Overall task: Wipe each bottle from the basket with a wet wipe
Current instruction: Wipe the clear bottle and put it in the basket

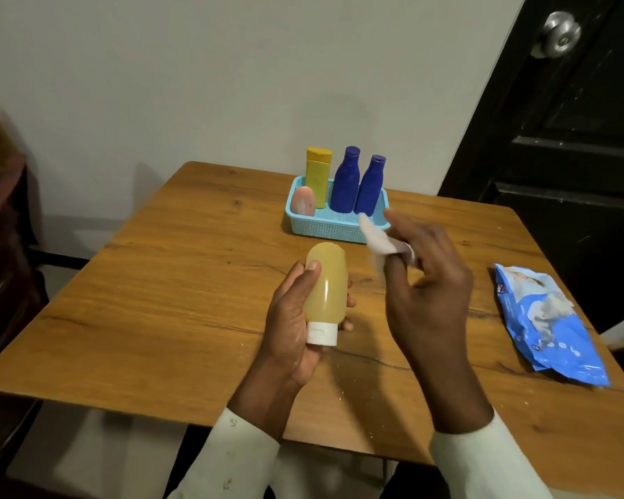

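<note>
Wiping step on the first bottle: left hand (pixel 296 311) wrapped round the yellow bottle (pixel 326 282) at frame centre above the worktop (pixel 181 268), right hand (pixel 425 268) pinching the wipe (pixel 379 239) just right of it, apart; next, probably press wipe onto bottle.

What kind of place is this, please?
Probably a room in a home: a small wooden table against a plain wall, a dark door with a round metal knob, and a basket of toiletry bottles.

A wooden table (pixel 181 282) carries a light-blue basket (pixel 325 230) and a blue wipes packet (pixel 548 325).
</note>
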